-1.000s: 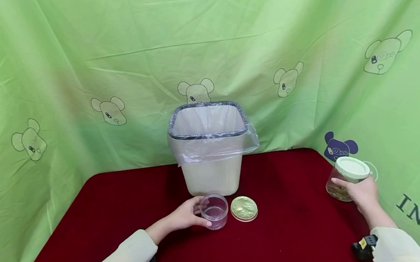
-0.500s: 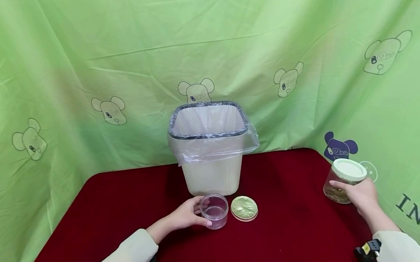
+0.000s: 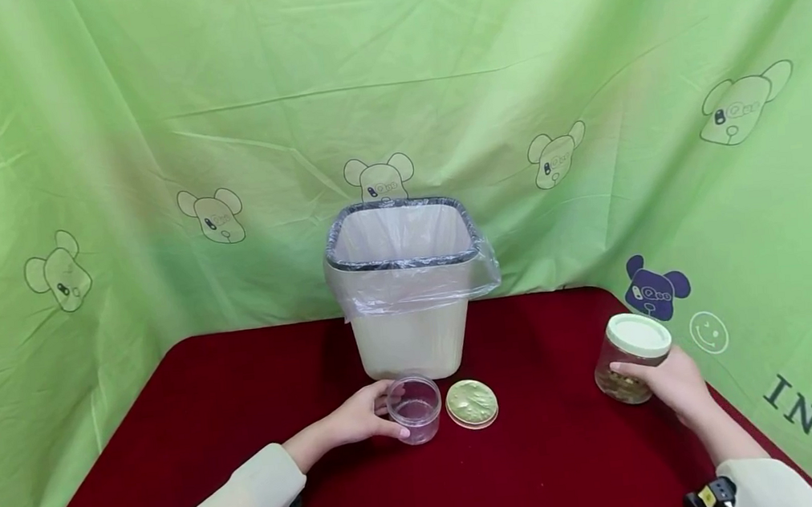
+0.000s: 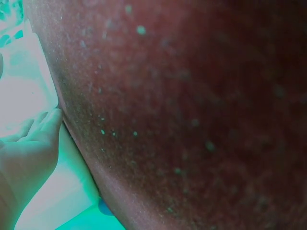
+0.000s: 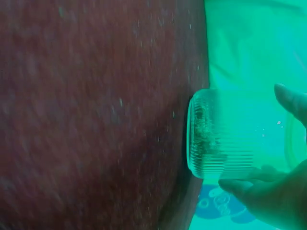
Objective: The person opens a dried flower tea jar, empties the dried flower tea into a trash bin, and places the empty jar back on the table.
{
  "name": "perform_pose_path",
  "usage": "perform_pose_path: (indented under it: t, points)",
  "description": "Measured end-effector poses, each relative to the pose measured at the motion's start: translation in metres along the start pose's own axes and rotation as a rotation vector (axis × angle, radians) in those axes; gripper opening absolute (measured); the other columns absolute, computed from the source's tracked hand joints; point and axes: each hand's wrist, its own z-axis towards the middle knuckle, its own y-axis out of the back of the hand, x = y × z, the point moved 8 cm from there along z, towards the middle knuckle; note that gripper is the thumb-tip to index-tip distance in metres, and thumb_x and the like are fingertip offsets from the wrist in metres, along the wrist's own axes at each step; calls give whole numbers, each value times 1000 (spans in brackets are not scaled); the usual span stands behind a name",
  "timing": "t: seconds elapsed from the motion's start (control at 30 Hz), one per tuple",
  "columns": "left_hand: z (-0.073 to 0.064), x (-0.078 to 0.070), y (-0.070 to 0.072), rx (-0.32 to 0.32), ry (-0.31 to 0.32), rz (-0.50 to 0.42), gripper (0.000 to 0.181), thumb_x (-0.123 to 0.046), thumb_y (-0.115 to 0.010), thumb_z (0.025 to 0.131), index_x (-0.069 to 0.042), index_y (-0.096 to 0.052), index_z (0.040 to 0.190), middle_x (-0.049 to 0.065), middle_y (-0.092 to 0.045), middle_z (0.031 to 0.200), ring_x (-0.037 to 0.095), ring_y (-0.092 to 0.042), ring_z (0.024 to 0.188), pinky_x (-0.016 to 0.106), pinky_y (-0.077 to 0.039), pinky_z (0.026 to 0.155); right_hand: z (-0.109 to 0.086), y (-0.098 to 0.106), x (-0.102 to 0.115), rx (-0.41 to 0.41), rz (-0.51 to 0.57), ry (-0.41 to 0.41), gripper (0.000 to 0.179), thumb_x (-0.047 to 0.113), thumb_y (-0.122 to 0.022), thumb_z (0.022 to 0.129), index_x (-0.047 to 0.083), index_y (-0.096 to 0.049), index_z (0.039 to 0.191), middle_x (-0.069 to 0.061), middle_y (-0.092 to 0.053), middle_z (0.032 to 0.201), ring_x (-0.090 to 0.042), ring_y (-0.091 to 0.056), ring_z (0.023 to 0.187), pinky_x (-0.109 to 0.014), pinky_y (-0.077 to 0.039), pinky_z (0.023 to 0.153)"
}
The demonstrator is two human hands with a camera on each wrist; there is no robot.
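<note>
In the head view my left hand (image 3: 358, 419) holds a small clear plastic tub (image 3: 421, 429) by its left side, fingers behind and thumb in front. The tub stands upright and uncapped, with nothing seen inside. A round gold lid (image 3: 472, 402) lies just right of it. Over on the right, my right hand (image 3: 671, 385) grips a clear jar (image 3: 603, 357) with a pale screw lid; greenish-brown bits lie in its bottom. The right wrist view shows the ribbed jar (image 5: 230, 139) between thumb and fingers. Whether its base touches the cloth, I cannot tell.
A white bin (image 3: 409, 334) lined with a clear bag (image 3: 416, 285) stands behind the tub. Dark red cloth (image 3: 541, 467) covers the table. A green printed curtain (image 3: 278, 120) hangs round the back and sides, close to the jar on the right.
My right hand has moved left and slightly nearer with the jar, away from the curtain. The left hand, tub and gold lid have stayed in place.
</note>
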Motion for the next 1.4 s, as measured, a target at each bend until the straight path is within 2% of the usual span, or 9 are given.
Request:
perform_pose_path:
  t: [0.17, 0.33, 0.63, 0.93, 1.23, 1.4]
  points:
    - [0, 1, 0, 2, 5, 1, 70, -2, -79, 79, 16, -40, 134, 30, -47, 135, 41, -45, 127, 42, -39, 104, -7, -16, 14, 93, 28, 36, 84, 32, -80, 80, -9, -36, 139, -28, -50, 128, -30, -47, 109, -19, -40, 77]
    - [1, 1, -1, -3, 5, 3, 68, -2, -79, 78, 15, -41, 132, 29, -48, 134, 41, -46, 126, 42, -40, 103, -13, -30, 24, 168, 42, 43, 87, 31, -79, 81, -9, -32, 141, -28, -48, 131, -34, -47, 115, -25, -43, 81]
    - [0, -1, -1, -7, 5, 8, 68, -2, -79, 78, 15, -41, 132, 30, -48, 133, 41, -46, 127, 43, -39, 103, -30, -52, 50, 236, 70, 84, 84, 24, -83, 77, -7, -36, 140, -25, -53, 127, -33, -49, 116, -33, -45, 86]
    - [0, -2, 0, -15, 10, 2, 67, -1, -79, 78, 15, -42, 131, 30, -48, 133, 41, -46, 127, 43, -40, 103, -50, -75, 82, 338, 201, 147, 77, 15, -83, 74, -4, -43, 137, -16, -59, 123, -16, -54, 108, -33, -46, 89]
    - [-1, -1, -1, -12, 7, -4, 67, -1, -79, 78, 15, -41, 132, 30, -48, 133, 41, -45, 127, 43, -39, 103, -71, -98, 107, 445, 300, 184, 79, 12, -84, 71, -4, -43, 136, -14, -60, 121, -21, -55, 111, -27, -46, 89]
    - [-1, -1, 0, -15, 9, -2, 68, -1, -79, 79, 15, -41, 133, 29, -48, 133, 41, -46, 126, 42, -40, 103, -82, -109, 118, 497, 356, 221, 81, 10, -85, 69, -4, -43, 137, -15, -59, 122, -17, -56, 110, -25, -46, 89]
